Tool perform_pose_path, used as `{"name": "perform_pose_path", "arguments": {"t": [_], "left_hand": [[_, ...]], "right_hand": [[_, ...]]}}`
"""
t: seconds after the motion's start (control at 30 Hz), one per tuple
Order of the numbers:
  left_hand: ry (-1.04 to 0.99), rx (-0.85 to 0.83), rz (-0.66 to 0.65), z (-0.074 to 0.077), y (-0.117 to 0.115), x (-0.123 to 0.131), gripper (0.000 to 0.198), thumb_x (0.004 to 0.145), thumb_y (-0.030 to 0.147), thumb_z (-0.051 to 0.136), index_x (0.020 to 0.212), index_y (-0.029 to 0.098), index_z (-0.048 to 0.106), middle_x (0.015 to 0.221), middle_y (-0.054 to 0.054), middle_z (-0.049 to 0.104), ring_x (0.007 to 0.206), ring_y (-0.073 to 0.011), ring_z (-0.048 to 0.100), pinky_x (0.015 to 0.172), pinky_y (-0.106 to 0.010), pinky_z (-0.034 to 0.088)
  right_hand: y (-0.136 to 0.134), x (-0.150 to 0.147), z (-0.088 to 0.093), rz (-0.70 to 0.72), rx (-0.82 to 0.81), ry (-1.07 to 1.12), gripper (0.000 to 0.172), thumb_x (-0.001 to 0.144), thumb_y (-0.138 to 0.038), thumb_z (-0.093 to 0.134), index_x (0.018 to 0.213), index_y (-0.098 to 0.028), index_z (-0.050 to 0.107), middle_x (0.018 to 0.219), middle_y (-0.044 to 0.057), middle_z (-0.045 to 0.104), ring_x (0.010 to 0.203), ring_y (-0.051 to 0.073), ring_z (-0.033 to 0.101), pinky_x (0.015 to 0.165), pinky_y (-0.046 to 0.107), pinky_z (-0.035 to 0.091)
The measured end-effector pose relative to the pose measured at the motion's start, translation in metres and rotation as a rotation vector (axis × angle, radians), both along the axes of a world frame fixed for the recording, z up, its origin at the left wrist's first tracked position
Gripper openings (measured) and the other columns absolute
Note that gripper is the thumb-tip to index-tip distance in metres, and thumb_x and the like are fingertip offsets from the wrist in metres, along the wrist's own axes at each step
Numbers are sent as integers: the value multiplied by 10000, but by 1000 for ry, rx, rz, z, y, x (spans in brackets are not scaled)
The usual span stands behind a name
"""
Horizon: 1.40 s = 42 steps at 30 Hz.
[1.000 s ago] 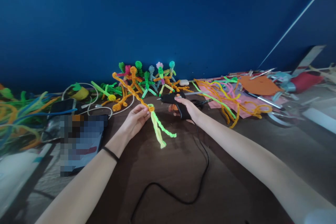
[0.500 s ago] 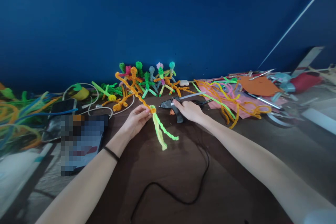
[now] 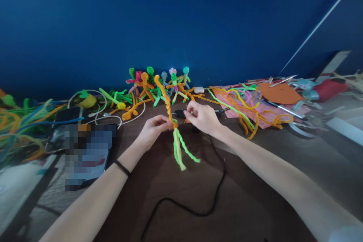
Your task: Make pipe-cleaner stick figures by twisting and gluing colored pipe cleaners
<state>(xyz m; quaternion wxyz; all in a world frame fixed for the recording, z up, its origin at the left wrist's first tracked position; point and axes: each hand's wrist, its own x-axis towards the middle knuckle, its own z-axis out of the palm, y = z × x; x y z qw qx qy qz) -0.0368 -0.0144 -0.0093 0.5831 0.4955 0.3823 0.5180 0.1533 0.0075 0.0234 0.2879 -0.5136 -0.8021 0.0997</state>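
Note:
Between its thumb and fingers, my left hand (image 3: pixel 155 130) pinches a pipe-cleaner figure (image 3: pixel 167 106) near its middle. The figure has a twisted orange upper part pointing up and light green strands hanging below. My right hand (image 3: pixel 204 118) is just to its right, fingers curled and closed, apart from the figure; whether anything small is in them is hidden. Behind and below the right hand, the black glue gun (image 3: pixel 179 113) lies on the table, partly covered by that hand.
Several pipe-cleaner figures (image 3: pixel 144 79) stand along the blue wall. A tablet (image 3: pixel 95 159) and phone lie left. Loose orange and green pipe cleaners (image 3: pixel 249 119), orange paper (image 3: pixel 279 92) and scissors are right. A black cable (image 3: pixel 187 210) curves across the front.
My right hand has let go of the glue gun, which now lies on the table. My left hand has moved right with the figure, whose orange part has swung more upright.

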Motion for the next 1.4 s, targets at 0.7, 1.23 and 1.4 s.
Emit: {"name": "perform_pose_path", "arguments": {"t": [0.7, 1.23, 1.4], "left_hand": [[34, -30, 47, 7, -10, 18, 118, 636, 248, 684, 621, 141, 634, 650, -16, 636, 635, -118, 581, 673, -242, 464], [-81, -8, 125, 7, -9, 18, 114, 586, 224, 710, 592, 140, 634, 636, -3, 602, 605, -99, 543, 619, -227, 431], [-130, -11, 106, 8, -9, 17, 101, 611, 221, 699, 605, 142, 637, 665, -6, 606, 626, -99, 543, 635, -229, 428]], "right_hand": [[-18, -10, 11, 306, -139, 360, 123, 754, -282, 520, 711, -167, 508, 610, -19, 498, 553, 97, 448, 556, 233, 338], [-6, -9, 5, 347, -392, 630, 134, 738, -277, 524, 674, -169, 476, 545, -49, 433, 511, 79, 420, 520, 224, 325], [-4, -10, 4, 324, -526, 734, 103, 708, -256, 535, 669, -164, 507, 510, -52, 447, 484, 72, 423, 483, 209, 315]]}}
